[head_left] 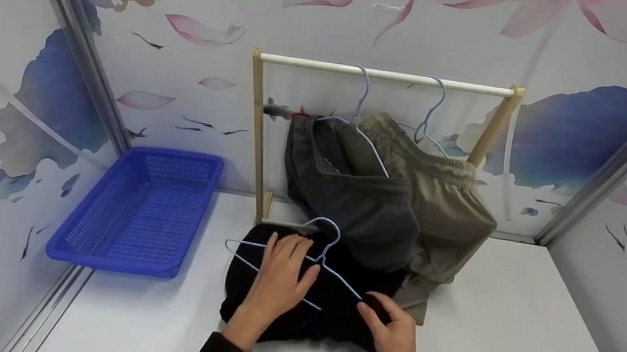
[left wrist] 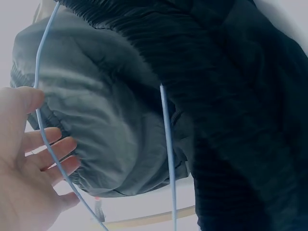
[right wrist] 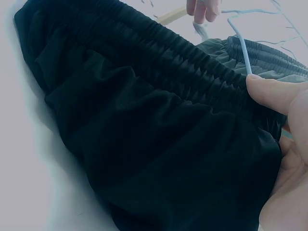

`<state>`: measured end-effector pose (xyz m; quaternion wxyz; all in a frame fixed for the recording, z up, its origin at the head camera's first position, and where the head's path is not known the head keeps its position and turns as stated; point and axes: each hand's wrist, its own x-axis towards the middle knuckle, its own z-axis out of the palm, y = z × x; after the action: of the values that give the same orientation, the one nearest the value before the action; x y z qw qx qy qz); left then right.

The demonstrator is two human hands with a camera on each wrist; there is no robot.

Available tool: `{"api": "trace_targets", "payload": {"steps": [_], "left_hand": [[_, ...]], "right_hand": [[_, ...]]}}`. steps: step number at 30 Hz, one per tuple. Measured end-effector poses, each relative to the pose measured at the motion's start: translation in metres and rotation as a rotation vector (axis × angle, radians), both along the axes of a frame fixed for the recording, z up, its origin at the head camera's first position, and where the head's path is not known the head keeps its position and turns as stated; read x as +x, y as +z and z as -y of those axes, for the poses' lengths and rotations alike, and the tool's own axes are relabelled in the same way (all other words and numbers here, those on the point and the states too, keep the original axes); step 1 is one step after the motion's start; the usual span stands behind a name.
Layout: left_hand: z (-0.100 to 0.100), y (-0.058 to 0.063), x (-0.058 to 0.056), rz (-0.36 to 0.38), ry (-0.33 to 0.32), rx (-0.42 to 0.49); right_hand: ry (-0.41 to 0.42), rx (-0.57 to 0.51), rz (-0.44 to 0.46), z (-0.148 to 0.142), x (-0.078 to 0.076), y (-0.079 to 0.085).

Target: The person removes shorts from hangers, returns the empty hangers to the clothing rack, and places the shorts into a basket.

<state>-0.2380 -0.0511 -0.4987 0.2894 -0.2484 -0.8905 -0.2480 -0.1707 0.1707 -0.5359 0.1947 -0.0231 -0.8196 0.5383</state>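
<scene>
Black shorts [head_left: 327,326] with a gathered elastic waistband lie on the white table, and a light-blue wire hanger [head_left: 342,281] is partly inside the waist. My right hand [head_left: 395,331] pinches the waistband at the hanger's right end; in the right wrist view its thumb [right wrist: 272,91] presses on the wire and the other fingers are behind the cloth. Over the hanger's left part is my left hand [head_left: 280,271], its fingers loosely extended. The left wrist view shows the hanger wire [left wrist: 167,139] running past this hand's thumb and fingers.
Behind the shorts, a wooden rack with a white rail [head_left: 308,63] carries dark grey shorts [head_left: 356,210] and khaki shorts [head_left: 446,184] on blue hangers. A blue plastic basket [head_left: 193,210] stands at the left. Printed wall panels enclose the table.
</scene>
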Motion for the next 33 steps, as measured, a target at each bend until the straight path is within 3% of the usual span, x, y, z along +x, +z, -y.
{"api": "trace_targets", "payload": {"steps": [8,19,24,33], "left_hand": [[-0.0024,-0.002,-0.0012,0.008,-0.041,0.007],[-0.0048,-0.002,-0.0064,-0.12,-0.053,0.108],[-0.0037,-0.0001,-0.0064,-0.139,-0.041,0.154],[-0.0035,0.0019,-0.0053,-0.146,-0.043,0.169]], "right_hand": [[-0.001,-0.011,-0.03,0.0011,0.0,-0.002],[-0.109,0.121,-0.057,0.0024,-0.0011,-0.0052],[-0.165,0.142,-0.004,0.0021,-0.0015,-0.0052],[-0.192,0.097,0.034,0.005,-0.0027,-0.0082]]}}
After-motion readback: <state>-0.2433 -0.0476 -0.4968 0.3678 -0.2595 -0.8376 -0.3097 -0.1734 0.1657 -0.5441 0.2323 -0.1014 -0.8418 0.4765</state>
